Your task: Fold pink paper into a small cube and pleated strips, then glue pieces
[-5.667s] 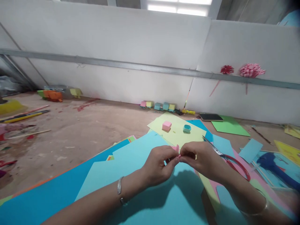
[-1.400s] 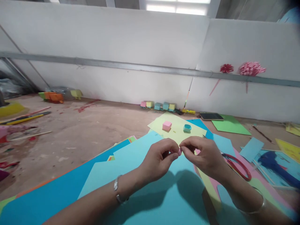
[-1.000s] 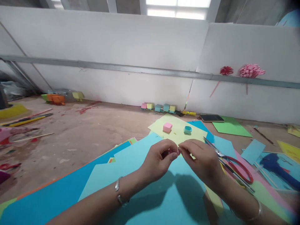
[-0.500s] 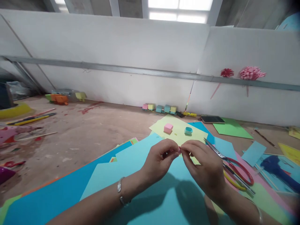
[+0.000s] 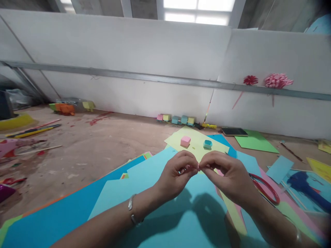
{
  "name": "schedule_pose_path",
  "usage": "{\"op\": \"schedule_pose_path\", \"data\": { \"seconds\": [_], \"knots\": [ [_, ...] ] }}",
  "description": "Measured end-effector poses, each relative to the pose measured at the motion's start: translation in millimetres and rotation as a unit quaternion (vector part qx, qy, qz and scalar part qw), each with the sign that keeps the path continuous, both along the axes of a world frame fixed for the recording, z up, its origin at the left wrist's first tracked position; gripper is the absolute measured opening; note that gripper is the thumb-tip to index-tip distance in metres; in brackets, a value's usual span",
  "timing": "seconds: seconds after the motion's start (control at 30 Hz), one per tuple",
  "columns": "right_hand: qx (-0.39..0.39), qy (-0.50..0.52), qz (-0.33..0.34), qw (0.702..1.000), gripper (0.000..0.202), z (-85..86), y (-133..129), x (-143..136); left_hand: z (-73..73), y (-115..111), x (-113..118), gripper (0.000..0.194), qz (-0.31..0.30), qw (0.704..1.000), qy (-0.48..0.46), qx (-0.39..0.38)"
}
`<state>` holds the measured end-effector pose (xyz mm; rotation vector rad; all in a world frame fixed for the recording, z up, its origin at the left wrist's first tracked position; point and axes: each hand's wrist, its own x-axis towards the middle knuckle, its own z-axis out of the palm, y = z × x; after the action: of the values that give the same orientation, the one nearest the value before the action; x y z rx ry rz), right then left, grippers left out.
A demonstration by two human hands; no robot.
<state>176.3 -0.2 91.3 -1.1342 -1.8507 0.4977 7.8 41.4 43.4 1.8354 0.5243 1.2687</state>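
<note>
My left hand (image 5: 178, 175) and my right hand (image 5: 227, 175) meet fingertip to fingertip above light blue paper (image 5: 144, 186). Between the pinched fingers of both hands is a tiny pink piece (image 5: 198, 167), mostly hidden by the fingertips. Beyond them, a pink paper block (image 5: 185, 141) and a small teal open box (image 5: 207, 144) rest on a pale yellow sheet (image 5: 176, 138). Red-handled scissors (image 5: 271, 194) lie beside my right hand, which covers part of them.
Small coloured blocks (image 5: 175, 120) line the wall, near a phone (image 5: 234, 132) and green paper (image 5: 256, 141). A dark blue glue gun (image 5: 307, 186) lies at right. Pencils (image 5: 33, 131) and orange blocks (image 5: 64, 109) are at left.
My right hand has turned and spread lower to the right, now covering more of the scissors. My left hand has barely moved; the fingertips still meet at the pink piece.
</note>
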Motion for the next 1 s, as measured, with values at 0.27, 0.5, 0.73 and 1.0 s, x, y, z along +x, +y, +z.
{"op": "schedule_pose_path", "data": {
  "seconds": [0.27, 0.5, 0.73, 1.0],
  "knots": [
    [-0.232, 0.074, 0.083, 0.966, 0.011, 5.1, 11, 9, -1.0, -2, 0, 0.008, -0.008, 0.999, 0.033, -0.022],
    [-0.276, 0.085, 0.080, 0.954, 0.007, 1.5, 16, 15, -0.6, -2, 0, 0.009, 0.016, 0.998, 0.059, -0.018],
    [-0.296, 0.130, 0.073, 0.944, 0.005, 3.6, 16, 8, -0.7, -3, 1, 0.007, 0.004, 0.997, 0.050, -0.051],
    [-0.301, 0.130, 0.119, 0.937, 0.002, -0.8, 21, 16, -1.0, -1, 1, 0.007, 0.003, 0.996, 0.049, -0.069]
  ]
}}
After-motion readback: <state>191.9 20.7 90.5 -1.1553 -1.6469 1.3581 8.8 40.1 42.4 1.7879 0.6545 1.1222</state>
